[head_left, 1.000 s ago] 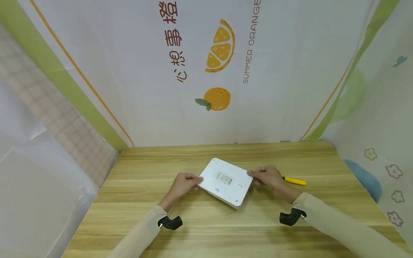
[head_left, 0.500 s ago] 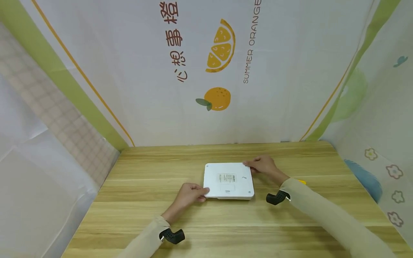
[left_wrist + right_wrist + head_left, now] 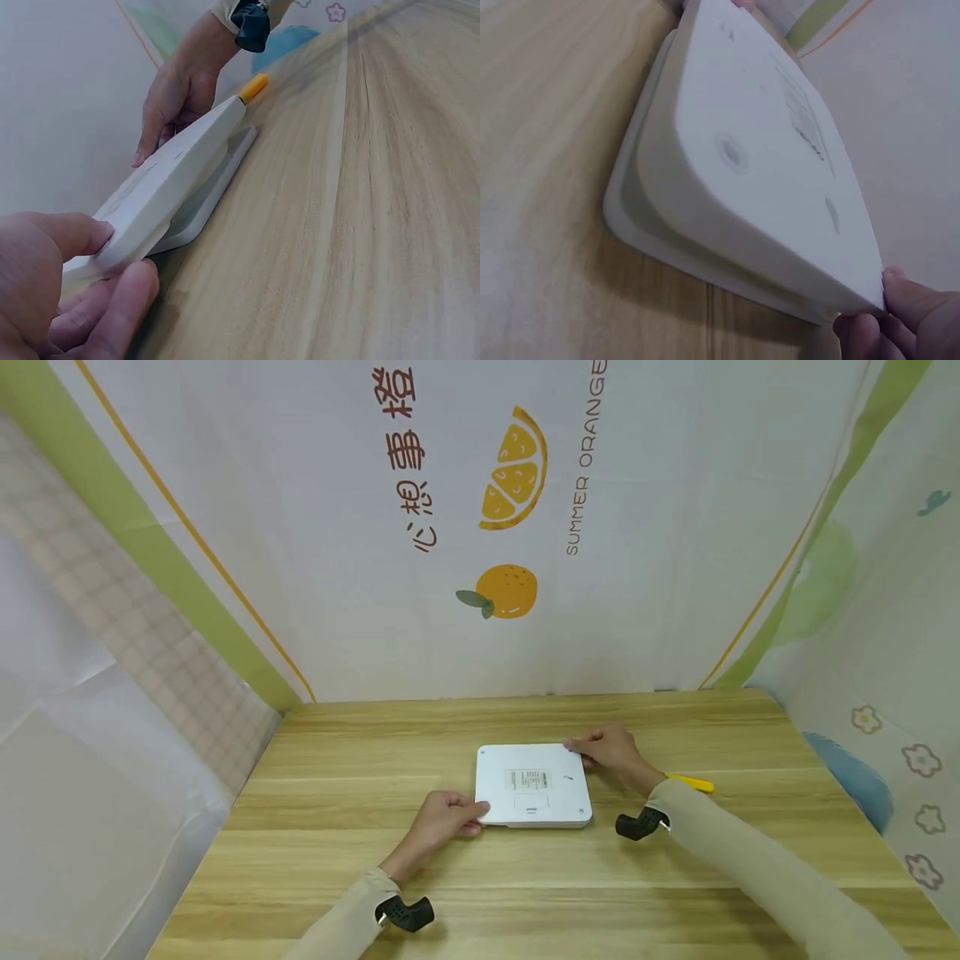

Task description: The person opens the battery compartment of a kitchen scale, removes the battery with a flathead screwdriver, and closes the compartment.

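A flat white device with rounded corners lies with its label and corner screw holes facing up. My left hand pinches its near left corner, thumb on top and fingers underneath. At the far right corner my right hand grips the edge the same way, with the thumb above. Both wrist views show a thinner pale plate under the main body, with a narrow gap between them. The plate sits close over the wooden table. The face turned down is hidden.
A yellow-handled tool lies right of the device, partly behind my right sleeve. Behind the table's far edge hangs a white cloth printed with oranges. More printed cloth stands at the right side.
The device was raised and tilted with a corner toward me; it has turned square to the table and come down. My right hand has moved left and away, my left hand slightly nearer.
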The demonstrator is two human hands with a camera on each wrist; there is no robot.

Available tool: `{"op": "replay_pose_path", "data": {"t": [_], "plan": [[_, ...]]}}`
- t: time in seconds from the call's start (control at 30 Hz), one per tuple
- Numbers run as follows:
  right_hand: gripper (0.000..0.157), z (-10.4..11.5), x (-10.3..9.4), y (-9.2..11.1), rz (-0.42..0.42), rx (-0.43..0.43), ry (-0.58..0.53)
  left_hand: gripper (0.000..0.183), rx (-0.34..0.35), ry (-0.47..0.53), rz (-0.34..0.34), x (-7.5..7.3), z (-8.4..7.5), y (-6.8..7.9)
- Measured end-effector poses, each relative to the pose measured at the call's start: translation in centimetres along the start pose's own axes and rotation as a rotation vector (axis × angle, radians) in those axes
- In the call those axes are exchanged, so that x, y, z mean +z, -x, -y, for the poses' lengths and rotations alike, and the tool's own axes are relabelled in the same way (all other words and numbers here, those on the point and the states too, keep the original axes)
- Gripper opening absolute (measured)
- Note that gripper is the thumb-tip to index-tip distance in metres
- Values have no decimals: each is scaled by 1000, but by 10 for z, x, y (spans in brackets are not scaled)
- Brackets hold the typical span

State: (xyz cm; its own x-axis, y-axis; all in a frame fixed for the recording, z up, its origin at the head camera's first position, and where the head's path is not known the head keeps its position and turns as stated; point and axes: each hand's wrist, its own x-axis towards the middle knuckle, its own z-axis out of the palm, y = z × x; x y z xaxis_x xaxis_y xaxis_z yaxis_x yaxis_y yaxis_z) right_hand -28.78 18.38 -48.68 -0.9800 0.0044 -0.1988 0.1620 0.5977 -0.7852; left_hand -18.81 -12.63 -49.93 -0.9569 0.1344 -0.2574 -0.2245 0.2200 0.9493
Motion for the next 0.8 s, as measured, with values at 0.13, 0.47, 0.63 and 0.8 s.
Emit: {"op": "replay_pose_path", "data": {"t": [0.13, 0.47, 0.63, 0.8], "plan": [[36, 2, -1, 0, -8, -111, 72, 26, 17, 20, 28, -2, -1, -1], [30, 31, 11, 42, -158, -499, 333, 38, 49, 149, 27, 1, 7, 1], [31, 29, 34, 64, -139, -652, 334, 41, 76, 227, 37, 1, 11, 1], [33, 20, 54, 77, -134, -709, 352, 41, 77, 263, 70, 1, 12, 1]]}}
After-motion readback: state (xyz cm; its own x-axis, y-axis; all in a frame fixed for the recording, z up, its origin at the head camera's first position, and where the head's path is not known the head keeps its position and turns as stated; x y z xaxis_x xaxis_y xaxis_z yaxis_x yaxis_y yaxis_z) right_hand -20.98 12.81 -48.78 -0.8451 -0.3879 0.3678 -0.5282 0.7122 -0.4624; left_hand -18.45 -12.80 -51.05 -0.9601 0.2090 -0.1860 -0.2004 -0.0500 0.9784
